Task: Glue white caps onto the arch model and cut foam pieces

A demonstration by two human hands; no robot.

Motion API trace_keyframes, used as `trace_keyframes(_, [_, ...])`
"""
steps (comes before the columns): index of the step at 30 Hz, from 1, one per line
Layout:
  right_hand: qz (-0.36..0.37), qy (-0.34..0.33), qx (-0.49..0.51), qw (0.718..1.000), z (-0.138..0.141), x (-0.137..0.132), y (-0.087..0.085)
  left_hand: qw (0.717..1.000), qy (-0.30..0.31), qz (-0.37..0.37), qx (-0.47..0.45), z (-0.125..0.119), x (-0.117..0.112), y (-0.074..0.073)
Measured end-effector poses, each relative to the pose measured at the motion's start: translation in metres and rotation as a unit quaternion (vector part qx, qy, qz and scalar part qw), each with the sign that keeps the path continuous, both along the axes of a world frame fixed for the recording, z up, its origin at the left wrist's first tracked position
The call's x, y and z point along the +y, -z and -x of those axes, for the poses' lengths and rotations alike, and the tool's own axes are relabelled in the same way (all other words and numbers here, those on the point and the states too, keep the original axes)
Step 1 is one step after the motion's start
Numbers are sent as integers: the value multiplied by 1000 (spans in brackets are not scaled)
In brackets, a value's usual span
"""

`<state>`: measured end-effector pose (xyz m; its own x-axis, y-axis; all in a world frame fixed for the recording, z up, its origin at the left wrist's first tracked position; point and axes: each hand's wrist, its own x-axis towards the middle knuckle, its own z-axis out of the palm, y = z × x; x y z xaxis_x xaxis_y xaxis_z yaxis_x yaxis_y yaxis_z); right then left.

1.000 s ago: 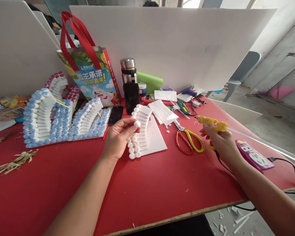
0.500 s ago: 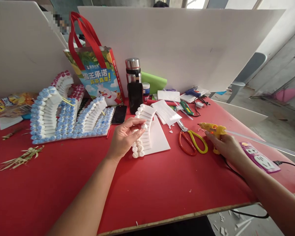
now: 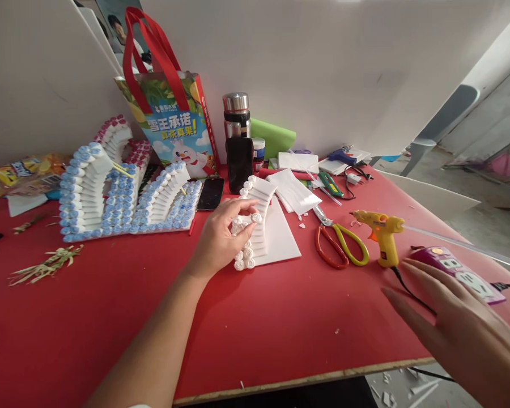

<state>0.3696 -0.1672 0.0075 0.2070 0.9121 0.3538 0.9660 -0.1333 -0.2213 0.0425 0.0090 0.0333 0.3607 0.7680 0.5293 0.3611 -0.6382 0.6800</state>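
Between the thumb and fingertips of my left hand (image 3: 221,235) is a small white rosette (image 3: 256,217). It is held over a white piece (image 3: 261,226) made of narrow strips edged with similar rosettes, which lies partly on a white board (image 3: 283,232). My right hand (image 3: 454,317) is open, fingers stretched out, with nothing in it. Just beyond its fingertips the yellow hot glue gun (image 3: 386,238) stands on the red table, its nozzle pointing left. Scissors (image 3: 340,243) with one red and one yellow handle lie between the board and the glue gun.
Blue-and-white rosette-edged pieces (image 3: 119,198) stand at the left near a shopping bag (image 3: 174,119). A steel flask (image 3: 237,113) and dark phone (image 3: 211,194) are at the back. A purple power strip (image 3: 459,269) lies right; the table's front edge (image 3: 306,382) is close.
My right hand has let go of the glue gun and drawn back towards me, opening. My left hand still holds the rosette over the white piece. The view has tilted down slightly.
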Motion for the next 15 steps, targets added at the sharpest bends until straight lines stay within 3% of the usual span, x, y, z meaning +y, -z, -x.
trace_keyframes(3, [-28,-74,48,996,40,7,-28,999,-19,25,-34,6,3,-4])
trace_keyframes(6, [-62,-202,101,972,83,53,-57,997,-44,34,-48,10,4,-6])
trace_keyframes(8, [-47,-260,121,957,109,92,-69,997,-61,29,-33,13,5,-5])
trace_keyframes(11, [-15,-307,149,940,140,140,-72,997,-82,2,5,16,8,-2])
trace_keyframes(15, [0,-335,159,929,163,169,-63,993,-97,-50,40,19,12,4])
